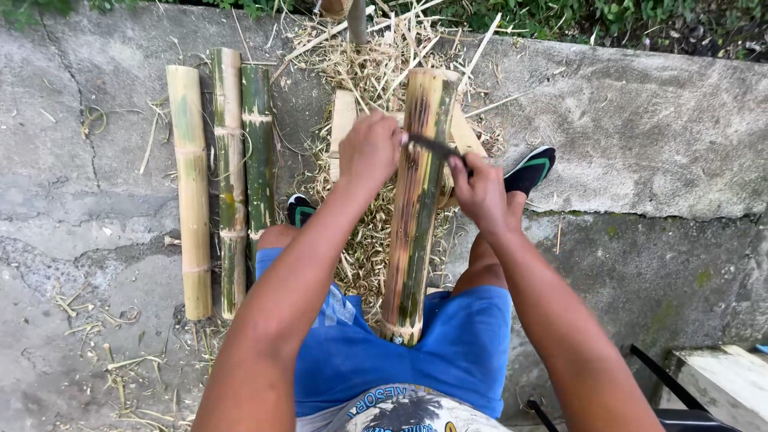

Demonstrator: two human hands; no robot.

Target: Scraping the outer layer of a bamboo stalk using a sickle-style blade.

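At far left I see three bamboo poles (228, 176) lying side by side on cracked concrete (80, 208), clear of my hands. My left hand (368, 152) is closed around one end of a dark blade (434, 146), which lies across a bamboo section (416, 208) propped between my knees over straw shavings (368, 248). My right hand (478, 190) grips the blade's other end; a black sandal (530, 170) sits just right.

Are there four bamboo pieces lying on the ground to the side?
No, only three bamboo pieces lie side by side on the concrete.
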